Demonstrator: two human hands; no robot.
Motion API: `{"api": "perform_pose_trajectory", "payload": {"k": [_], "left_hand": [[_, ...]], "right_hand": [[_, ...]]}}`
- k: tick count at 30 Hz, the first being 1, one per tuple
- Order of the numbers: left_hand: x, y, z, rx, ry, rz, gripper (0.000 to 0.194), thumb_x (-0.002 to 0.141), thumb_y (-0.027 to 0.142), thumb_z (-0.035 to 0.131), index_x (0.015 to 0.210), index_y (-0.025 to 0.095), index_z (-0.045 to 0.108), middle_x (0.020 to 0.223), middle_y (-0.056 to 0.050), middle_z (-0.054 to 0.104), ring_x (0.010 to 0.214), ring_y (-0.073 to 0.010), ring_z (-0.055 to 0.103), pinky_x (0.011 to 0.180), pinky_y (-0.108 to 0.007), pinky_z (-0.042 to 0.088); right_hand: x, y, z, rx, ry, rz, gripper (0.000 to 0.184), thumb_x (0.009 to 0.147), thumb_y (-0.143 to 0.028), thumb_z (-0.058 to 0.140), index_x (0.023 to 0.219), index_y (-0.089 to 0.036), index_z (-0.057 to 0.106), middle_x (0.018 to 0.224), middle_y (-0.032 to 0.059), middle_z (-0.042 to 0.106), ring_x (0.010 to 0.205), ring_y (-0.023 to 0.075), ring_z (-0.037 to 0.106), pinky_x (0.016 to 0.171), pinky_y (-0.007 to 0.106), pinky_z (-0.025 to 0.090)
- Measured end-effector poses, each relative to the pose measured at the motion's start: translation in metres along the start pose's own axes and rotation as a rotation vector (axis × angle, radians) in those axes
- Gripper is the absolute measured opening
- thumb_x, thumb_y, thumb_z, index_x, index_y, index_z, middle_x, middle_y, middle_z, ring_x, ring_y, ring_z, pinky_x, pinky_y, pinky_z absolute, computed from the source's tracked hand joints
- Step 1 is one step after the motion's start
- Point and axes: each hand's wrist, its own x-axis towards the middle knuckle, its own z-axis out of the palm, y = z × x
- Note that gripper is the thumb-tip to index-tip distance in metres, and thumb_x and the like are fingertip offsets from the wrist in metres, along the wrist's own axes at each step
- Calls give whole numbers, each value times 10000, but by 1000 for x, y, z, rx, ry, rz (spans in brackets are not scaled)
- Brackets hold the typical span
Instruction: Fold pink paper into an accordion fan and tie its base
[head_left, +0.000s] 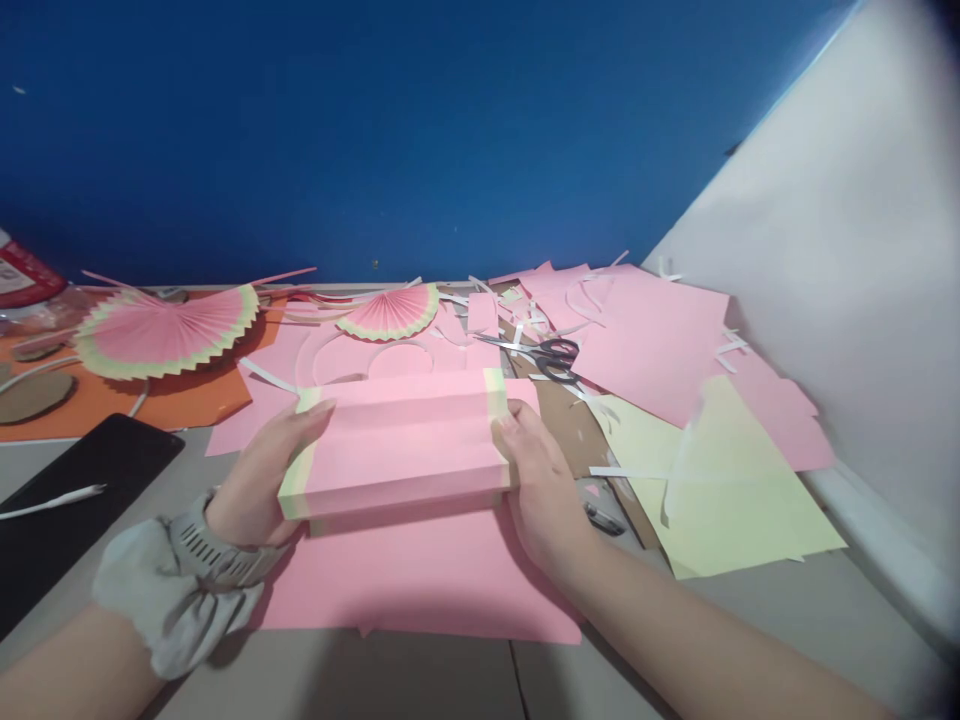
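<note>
Held level between both hands is a pink sheet of paper [409, 435] with pale green bands at its two short ends and creases running along its length. My left hand [274, 465] is closed on the left end, thumb on top. On the right end, my right hand [540, 475] grips in the same way, its fingers partly hidden underneath. Below the folded paper lies a larger pink sheet [420, 580]. Farther back are two pleated paper fans, a large pink and green fan [169, 330] and a smaller fan [390, 312].
Black-handled scissors [551, 352] lie behind my right hand on brown cardboard [570, 430]. Pink sheets [652, 340], pale green paper [720, 490] and white strips spread to the right. At left are a dark tablet-like slab [97, 500], orange paper [187, 405] and a red-labelled bottle [26, 275].
</note>
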Motion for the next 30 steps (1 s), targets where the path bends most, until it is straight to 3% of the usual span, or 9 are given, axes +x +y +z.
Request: {"api": "perform_pose_trajectory", "payload": {"k": [4, 7, 10, 13, 17, 22, 25, 27, 30], "left_hand": [[2, -5, -2, -200, -156, -104, 253, 844, 362, 567, 1024, 207, 653, 1022, -10, 714, 1028, -230, 631, 876, -290, 510], [2, -5, -1, -234, -74, -27, 237, 888, 325, 490, 1034, 204, 631, 1059, -26, 700, 1018, -186, 627, 865, -290, 505], [-2, -4, 1, -253, 63, 143, 293, 926, 338, 357, 1107, 257, 574, 1270, -2, 579, 1084, -124, 572, 888, -279, 481], [-8, -5, 1, 45, 105, 381, 310, 916, 322, 422, 1208, 305, 524, 1381, 22, 464, 1249, -147, 435, 1039, -324, 350], [-13, -10, 0, 725, -150, 629, 367, 755, 359, 666, 1112, 283, 624, 1234, -47, 601, 1231, -307, 432, 1094, -499, 186], [-19, -14, 1, 926, -116, 720, 197, 776, 367, 632, 954, 294, 672, 1048, -30, 705, 1130, -330, 512, 1094, -562, 33], [-22, -12, -1, 797, -103, 692, 84, 773, 316, 636, 837, 264, 653, 912, -21, 709, 972, -275, 591, 1054, -502, 239], [-22, -10, -2, 625, -37, 563, 65, 785, 308, 626, 758, 251, 610, 775, 7, 668, 761, -206, 608, 827, -379, 448], [-19, -10, -2, 308, 68, 256, 181, 827, 372, 576, 705, 242, 549, 598, 50, 543, 517, -124, 498, 514, -263, 409]], "right_hand": [[-4, -4, 3, -99, -96, -79, 367, 873, -378, 535, 1217, -289, 441, 1030, 8, 594, 971, 170, 549, 868, 314, 429], [-7, -6, 5, -193, -69, -152, 541, 849, -328, 585, 1339, -303, 357, 1260, 36, 508, 1201, 187, 438, 1016, 352, 344], [-8, -7, 4, -285, -4, -224, 483, 851, -331, 584, 1309, -305, 432, 1342, 30, 463, 1234, 205, 416, 1020, 360, 343], [-6, -6, 1, -349, -27, -201, 320, 865, -353, 558, 1180, -293, 555, 1175, 22, 600, 989, 201, 572, 880, 354, 433], [-2, -4, -1, -375, -27, -242, 161, 876, -344, 544, 977, -246, 621, 952, 6, 656, 827, 173, 590, 782, 309, 444], [-4, -3, 1, -360, -31, -292, 121, 896, -321, 521, 958, -245, 591, 947, 4, 634, 874, 162, 580, 806, 294, 437], [-6, -3, 0, -350, 80, -352, 319, 880, -321, 547, 1194, -294, 493, 1173, 33, 541, 1040, 178, 523, 910, 329, 412], [-5, -2, -1, -316, 155, -367, 526, 851, -350, 587, 1327, -331, 364, 1302, 50, 438, 1164, 198, 449, 981, 367, 379], [-1, 3, -3, -165, 15, -309, 705, 814, -432, 617, 1399, -364, 231, 1435, 45, 310, 1310, 216, 325, 1060, 425, 322]]}}
